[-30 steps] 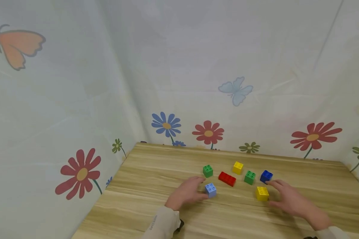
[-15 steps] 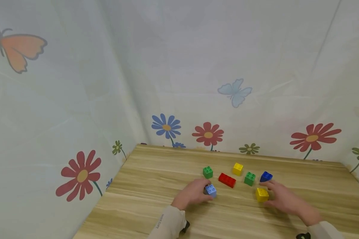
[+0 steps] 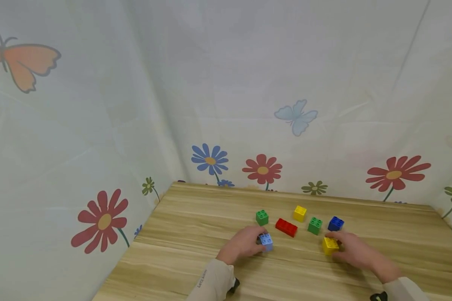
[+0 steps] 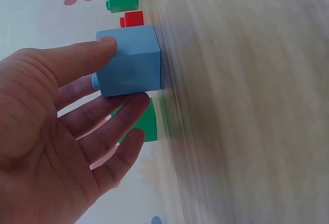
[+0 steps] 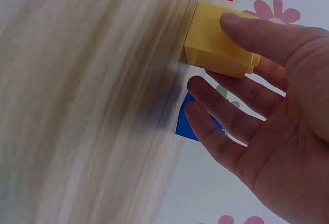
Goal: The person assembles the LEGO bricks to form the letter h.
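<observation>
My left hand (image 3: 244,242) pinches a light blue toy building brick (image 3: 267,243) between thumb and fingers. In the left wrist view the thumb lies on the near face of that brick (image 4: 132,70), and the lower fingers stay loosely bent. On the right, my right hand (image 3: 355,251) pinches a yellow brick (image 3: 329,246); in the right wrist view the thumb presses its near side, while the fingertips behind it are partly hidden. Both bricks stand on the wooden table, studs upward.
Beyond the hands stand a green brick (image 3: 262,217), a long red brick (image 3: 286,227), a second yellow brick (image 3: 299,213), another green brick (image 3: 314,225) and a dark blue brick (image 3: 336,223). A flower-printed cloth (image 3: 226,83) hangs behind the wood-grain table (image 3: 196,209).
My left hand has moved right and closed around the light blue brick. My right hand has come left and its fingers have closed on the near yellow brick.
</observation>
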